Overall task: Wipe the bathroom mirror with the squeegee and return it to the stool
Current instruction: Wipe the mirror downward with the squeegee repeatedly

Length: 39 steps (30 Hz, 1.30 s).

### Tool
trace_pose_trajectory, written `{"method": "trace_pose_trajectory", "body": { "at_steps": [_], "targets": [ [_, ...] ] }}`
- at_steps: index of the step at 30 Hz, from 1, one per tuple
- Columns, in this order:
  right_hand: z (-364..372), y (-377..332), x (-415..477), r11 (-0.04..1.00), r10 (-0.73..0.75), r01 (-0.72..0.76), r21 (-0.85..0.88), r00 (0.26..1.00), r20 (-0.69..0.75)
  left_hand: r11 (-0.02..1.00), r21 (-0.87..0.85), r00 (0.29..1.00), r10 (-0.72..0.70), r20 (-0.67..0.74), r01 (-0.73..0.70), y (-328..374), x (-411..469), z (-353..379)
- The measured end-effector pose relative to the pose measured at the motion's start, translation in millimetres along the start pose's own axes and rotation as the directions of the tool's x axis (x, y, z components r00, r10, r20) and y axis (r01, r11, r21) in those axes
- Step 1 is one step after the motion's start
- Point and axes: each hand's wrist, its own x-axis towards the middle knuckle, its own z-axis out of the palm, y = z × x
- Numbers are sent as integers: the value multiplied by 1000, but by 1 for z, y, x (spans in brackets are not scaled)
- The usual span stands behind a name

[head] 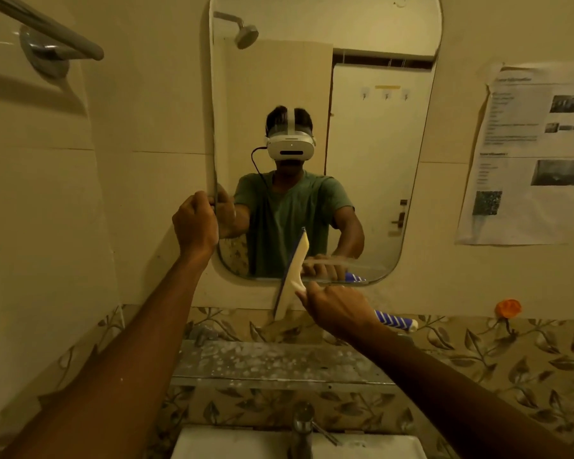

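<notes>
Wiping under way, I judge: right hand (337, 309) closed round the cream, blue-striped-handled squeegee (294, 274), blade at the lower centre edge of the tall rounded wall mirror (378, 127), left hand (194, 223) gripping its left rim; stool unseen, return still pending.

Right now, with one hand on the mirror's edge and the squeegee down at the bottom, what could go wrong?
The squeegee blade already hangs past the mirror's lower edge, so the stroke may run onto the wall and smear it.

The left hand holds the mirror's left edge; fingers there could leave marks on the glass.

The right hand works just above the glass shelf, and a slipping grip could drop the squeegee onto it.
</notes>
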Motion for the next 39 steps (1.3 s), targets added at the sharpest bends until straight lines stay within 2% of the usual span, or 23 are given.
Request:
{"method": "trace_pose_trajectory", "body": {
  "at_steps": [17, 25, 31, 36, 39],
  "targets": [
    [16, 86, -54, 980, 189, -193, 55, 980, 70, 991, 130, 995, -15, -94, 27, 3, -7, 8],
    [22, 98, -79, 950, 276, -286, 124, 957, 89, 982, 185, 999, -20, -45, 28, 3, -10, 5],
    [29, 102, -97, 922, 382, -378, 81, 923, -44, 981, 193, 1000, -7, -24, 11, -1, -17, 3],
    [20, 82, -104, 870, 468, -412, 270, 863, -191, 943, 306, 991, 137, -9, -128, -22, -66, 9],
    [19, 74, -108, 820, 536, -447, 359, 819, -206, 888, 392, 971, 225, 86, -241, -33, -107, 18]
  ]
}}
